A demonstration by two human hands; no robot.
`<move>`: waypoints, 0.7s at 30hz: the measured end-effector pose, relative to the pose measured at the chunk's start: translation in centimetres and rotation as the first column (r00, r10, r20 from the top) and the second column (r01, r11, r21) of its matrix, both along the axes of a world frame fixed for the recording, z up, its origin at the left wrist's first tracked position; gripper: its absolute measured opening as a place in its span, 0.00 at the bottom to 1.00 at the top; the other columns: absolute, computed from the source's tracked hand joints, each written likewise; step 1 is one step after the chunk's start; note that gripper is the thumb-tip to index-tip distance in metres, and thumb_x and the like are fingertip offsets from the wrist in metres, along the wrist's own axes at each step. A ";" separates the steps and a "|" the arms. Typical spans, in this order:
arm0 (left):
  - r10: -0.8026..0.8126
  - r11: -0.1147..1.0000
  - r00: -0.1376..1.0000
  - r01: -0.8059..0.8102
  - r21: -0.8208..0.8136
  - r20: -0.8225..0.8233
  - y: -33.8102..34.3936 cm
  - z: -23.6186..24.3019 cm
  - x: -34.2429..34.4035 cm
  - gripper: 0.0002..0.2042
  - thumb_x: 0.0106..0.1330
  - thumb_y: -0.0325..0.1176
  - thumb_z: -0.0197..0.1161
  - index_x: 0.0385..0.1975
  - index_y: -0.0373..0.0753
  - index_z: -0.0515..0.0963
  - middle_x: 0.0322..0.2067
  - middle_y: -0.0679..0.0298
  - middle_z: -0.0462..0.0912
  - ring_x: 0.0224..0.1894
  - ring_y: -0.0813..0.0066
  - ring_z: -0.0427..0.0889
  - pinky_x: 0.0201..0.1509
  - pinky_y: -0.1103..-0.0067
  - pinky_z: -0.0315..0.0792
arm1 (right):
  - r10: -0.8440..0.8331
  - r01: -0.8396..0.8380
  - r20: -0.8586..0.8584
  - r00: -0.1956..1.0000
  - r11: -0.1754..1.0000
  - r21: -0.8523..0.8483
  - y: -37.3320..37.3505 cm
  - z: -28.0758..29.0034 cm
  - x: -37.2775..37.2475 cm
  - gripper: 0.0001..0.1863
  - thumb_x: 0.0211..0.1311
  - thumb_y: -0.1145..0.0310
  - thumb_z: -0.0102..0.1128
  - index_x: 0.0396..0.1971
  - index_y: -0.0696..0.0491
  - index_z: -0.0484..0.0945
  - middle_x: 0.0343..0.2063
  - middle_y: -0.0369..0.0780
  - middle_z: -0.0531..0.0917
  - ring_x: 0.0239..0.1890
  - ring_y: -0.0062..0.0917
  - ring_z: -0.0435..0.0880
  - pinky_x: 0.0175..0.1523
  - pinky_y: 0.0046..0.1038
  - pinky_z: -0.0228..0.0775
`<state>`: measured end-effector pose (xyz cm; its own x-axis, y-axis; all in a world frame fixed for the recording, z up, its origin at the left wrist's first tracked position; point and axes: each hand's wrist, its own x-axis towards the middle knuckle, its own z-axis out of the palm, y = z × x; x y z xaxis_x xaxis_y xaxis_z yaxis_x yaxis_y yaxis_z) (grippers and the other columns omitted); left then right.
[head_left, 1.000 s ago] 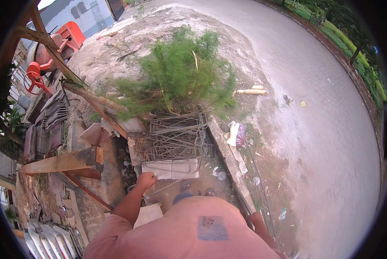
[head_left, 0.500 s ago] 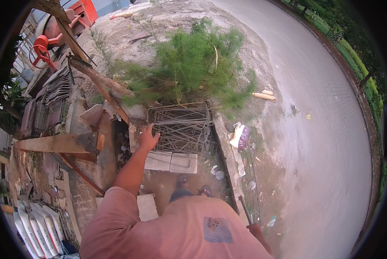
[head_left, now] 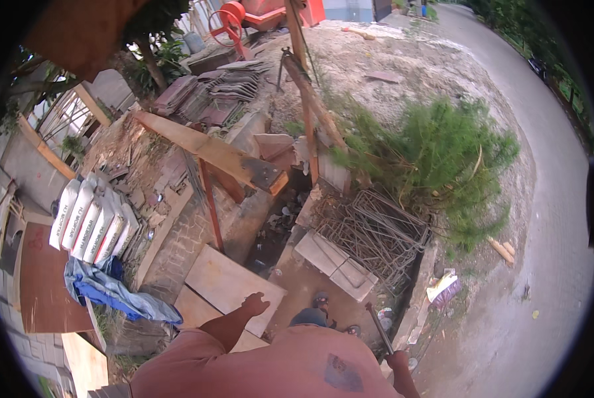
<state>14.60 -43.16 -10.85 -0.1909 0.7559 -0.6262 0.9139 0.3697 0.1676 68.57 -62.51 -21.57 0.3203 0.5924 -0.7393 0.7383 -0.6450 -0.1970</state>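
My left hand (head_left: pixel 256 304) is held out with fingers loosely apart and nothing in it, over pale flat boards (head_left: pixel 221 278) that lie at my left. My right hand (head_left: pixel 396 361), low at the right, grips a long metal bar (head_left: pixel 381 329) that slants up toward a narrow trench. Ahead of my sandalled feet (head_left: pixel 321 300) lie pale concrete pieces (head_left: pixel 320 255) and a tangled pile of bent steel bar loops (head_left: pixel 383 239).
A wooden beam frame (head_left: pixel 197 146), stacked roof tiles (head_left: pixel 231 89), white sacks (head_left: pixel 95 219), a blue tarp (head_left: pixel 118 295) and a red mixer (head_left: pixel 270 16) stand left and behind. A bush (head_left: pixel 436 166) and paved road (head_left: pixel 542 265) lie right; a debris-filled gap (head_left: pixel 270 235) runs beside me.
The view has swung left, bringing the sacks and tarp further in. My left hand moved from near the steel loops down and back over the boards. My right hand still holds the bar.
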 end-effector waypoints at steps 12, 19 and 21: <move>-0.130 0.953 0.911 0.005 0.304 0.391 -3.4 -10.3 1.0 0.23 0.61 0.45 0.55 0.51 0.36 0.74 0.48 0.45 0.77 0.52 0.48 0.75 0.57 0.61 0.69 | 0.622 -0.626 0.142 0.770 0.696 0.350 28.0 5.0 -10.8 0.33 0.42 0.41 0.66 0.33 0.60 0.82 0.30 0.54 0.84 0.37 0.49 0.84 0.43 0.45 0.75; 0.295 0.952 0.951 -0.301 0.060 0.094 -12.7 -12.4 -15.0 0.25 0.60 0.50 0.51 0.39 0.31 0.81 0.45 0.46 0.81 0.49 0.47 0.79 0.54 0.62 0.73 | 0.617 -0.631 0.134 0.776 0.760 0.157 25.0 9.2 -15.1 0.32 0.51 0.40 0.58 0.35 0.59 0.82 0.32 0.55 0.83 0.40 0.49 0.83 0.45 0.45 0.73; 0.441 0.895 0.895 -0.444 0.039 0.063 -14.6 -12.4 -18.5 0.24 0.60 0.48 0.51 0.37 0.30 0.81 0.43 0.45 0.81 0.49 0.48 0.79 0.54 0.63 0.73 | 0.598 -0.612 0.133 0.790 0.782 0.119 23.7 9.9 -15.3 0.31 0.52 0.41 0.58 0.35 0.59 0.82 0.32 0.54 0.83 0.40 0.49 0.82 0.46 0.46 0.73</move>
